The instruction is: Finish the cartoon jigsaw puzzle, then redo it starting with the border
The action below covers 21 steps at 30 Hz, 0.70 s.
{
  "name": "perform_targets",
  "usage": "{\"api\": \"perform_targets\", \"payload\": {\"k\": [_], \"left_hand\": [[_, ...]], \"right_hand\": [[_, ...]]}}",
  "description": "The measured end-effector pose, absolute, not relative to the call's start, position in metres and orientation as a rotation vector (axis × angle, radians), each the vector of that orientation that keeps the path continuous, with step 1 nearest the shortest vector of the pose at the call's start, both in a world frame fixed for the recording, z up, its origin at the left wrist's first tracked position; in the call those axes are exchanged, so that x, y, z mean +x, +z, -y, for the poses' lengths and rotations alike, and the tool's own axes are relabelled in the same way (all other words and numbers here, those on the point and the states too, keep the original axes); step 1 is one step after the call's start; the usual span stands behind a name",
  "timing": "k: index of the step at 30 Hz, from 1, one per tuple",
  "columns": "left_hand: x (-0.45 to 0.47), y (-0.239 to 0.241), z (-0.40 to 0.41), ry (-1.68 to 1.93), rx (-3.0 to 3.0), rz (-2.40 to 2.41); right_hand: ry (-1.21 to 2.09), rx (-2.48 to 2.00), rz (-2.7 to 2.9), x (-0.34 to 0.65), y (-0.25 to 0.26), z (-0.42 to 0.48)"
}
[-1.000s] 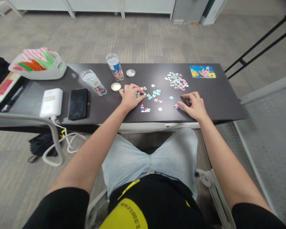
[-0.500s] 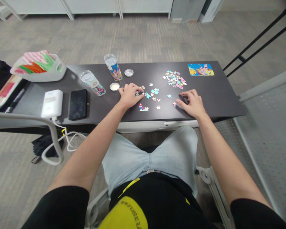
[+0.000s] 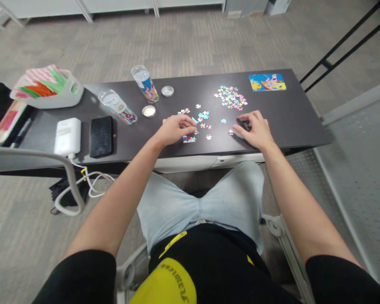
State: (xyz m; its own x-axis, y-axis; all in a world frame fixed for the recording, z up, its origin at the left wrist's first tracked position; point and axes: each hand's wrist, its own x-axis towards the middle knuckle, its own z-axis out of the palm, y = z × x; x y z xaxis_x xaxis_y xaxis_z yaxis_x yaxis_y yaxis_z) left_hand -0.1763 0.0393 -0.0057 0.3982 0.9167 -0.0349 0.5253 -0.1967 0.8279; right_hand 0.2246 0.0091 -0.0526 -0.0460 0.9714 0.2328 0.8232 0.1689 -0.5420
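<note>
My left hand [image 3: 176, 130] is closed in a pinch, with a small jigsaw piece [image 3: 196, 132] at its fingertips. Just below them lies a joined strip of jigsaw pieces [image 3: 189, 139] on the dark table. Loose pieces [image 3: 204, 115] are scattered to the right of this hand, and a few more [image 3: 183, 111] sit beyond it. My right hand [image 3: 255, 130] rests on the table, thumb and fingers curved and apart. Near its thumb tip is a single pinkish piece [image 3: 231, 132], and a blue piece [image 3: 223, 121] lies farther left.
A heap of pieces [image 3: 230, 98] lies farther back, left of a colourful picture card [image 3: 267, 82]. Two clear printed tubes [image 3: 145, 84] and two round lids [image 3: 167, 91] are at left. Beyond are a phone [image 3: 101, 137], a white charger [image 3: 67, 137] and a white basket [image 3: 50, 99].
My left hand has drawn slightly toward me, its fingers now pinched over the joined strip, uncovering the pieces beyond it. My right hand stays by the pinkish piece. The view has shifted slightly.
</note>
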Motion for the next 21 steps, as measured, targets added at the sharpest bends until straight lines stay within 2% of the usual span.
{"api": "perform_targets", "payload": {"k": [10,21], "left_hand": [[-0.159,0.004,-0.03,0.343,2.025,-1.377],[-0.158,0.011,-0.027,0.252,2.029,-1.447]], "right_hand": [[0.354,-1.688,1.92,0.225,-0.051,-0.01],[0.354,-1.696,1.936,0.227,-0.053,-0.011]]}}
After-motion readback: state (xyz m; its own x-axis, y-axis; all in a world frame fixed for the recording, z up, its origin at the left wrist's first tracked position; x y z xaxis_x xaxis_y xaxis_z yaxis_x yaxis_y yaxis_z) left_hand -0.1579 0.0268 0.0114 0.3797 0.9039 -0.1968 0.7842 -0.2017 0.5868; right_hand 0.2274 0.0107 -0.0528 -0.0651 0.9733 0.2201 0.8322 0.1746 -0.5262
